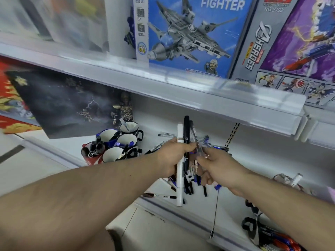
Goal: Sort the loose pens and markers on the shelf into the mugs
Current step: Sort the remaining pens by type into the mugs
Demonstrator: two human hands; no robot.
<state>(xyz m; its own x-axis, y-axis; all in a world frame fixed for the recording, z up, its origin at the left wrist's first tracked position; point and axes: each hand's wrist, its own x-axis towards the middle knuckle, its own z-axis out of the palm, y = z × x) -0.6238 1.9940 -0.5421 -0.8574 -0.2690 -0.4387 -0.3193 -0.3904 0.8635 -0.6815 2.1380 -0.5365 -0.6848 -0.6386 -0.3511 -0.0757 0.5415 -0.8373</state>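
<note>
My left hand (174, 156) grips an upright bundle of pens and markers over the white shelf (253, 160). In the bundle are a long white marker (179, 178) and a black marker (186, 131). Beside them my right hand (219, 165) pinches a clear pen (196, 140) at the bundle's right side. More loose pens (215, 145) lie on the shelf behind both hands. A cluster of mugs (116, 144) stands to the left, some white inside with dark rims and one red (91, 154). Several of the mugs hold pens.
An upper shelf edge (181, 84) overhangs the hands, with toy brick boxes (190, 33) standing on it. A dark poster box (63, 102) and a small figurine (123, 107) sit behind the mugs. Other small items (288, 180) lie at the right, and more pens (277, 241) lower right.
</note>
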